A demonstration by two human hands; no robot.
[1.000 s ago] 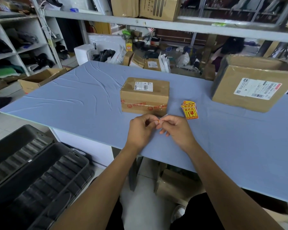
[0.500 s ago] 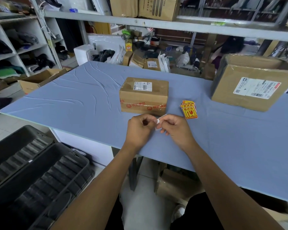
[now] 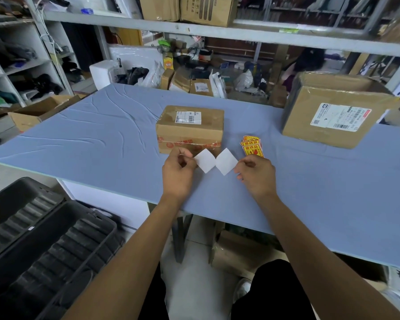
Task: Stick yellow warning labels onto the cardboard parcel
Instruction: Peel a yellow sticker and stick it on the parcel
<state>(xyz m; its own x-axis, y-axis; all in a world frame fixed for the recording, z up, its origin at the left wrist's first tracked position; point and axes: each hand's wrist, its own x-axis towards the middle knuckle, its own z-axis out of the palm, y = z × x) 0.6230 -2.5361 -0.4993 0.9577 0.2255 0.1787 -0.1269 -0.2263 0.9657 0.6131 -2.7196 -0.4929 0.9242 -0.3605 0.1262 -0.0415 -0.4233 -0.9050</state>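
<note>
1. Centrally, just above the middle of the frame, the small brown cardboard parcel [image 3: 189, 129] sits on the pale blue cloth-covered table [image 3: 90, 139], with a white shipping label [image 3: 188, 117] on its top face and red-printed tape along its front.
2. Right of the parcel, and apart from it, a small stack of yellow warning labels with red print [image 3: 252, 146] lies flat on the table.
3. Further right, a larger brown cardboard box [image 3: 328, 109] stands on the table, closed, a white barcode label on its front face; what it holds cannot be seen.
4. At the left edge an open shallow cardboard carton [image 3: 39, 109] sits beyond the table; its contents are not clear.
5. At lower left a black ribbed plastic case [image 3: 44, 250] lies open beside the table.
6. The left hand [image 3: 178, 172] is curled, thumb and forefinger pinching the left white square sheet [image 3: 204, 160], just in front of the parcel.
7. The right hand [image 3: 256, 174] is likewise curled, pinching the right white square sheet [image 3: 226, 161].
8. The two white sheets meet at one corner between the hands, each tilted like a diamond, held above the table; only their blank white faces show.
</note>
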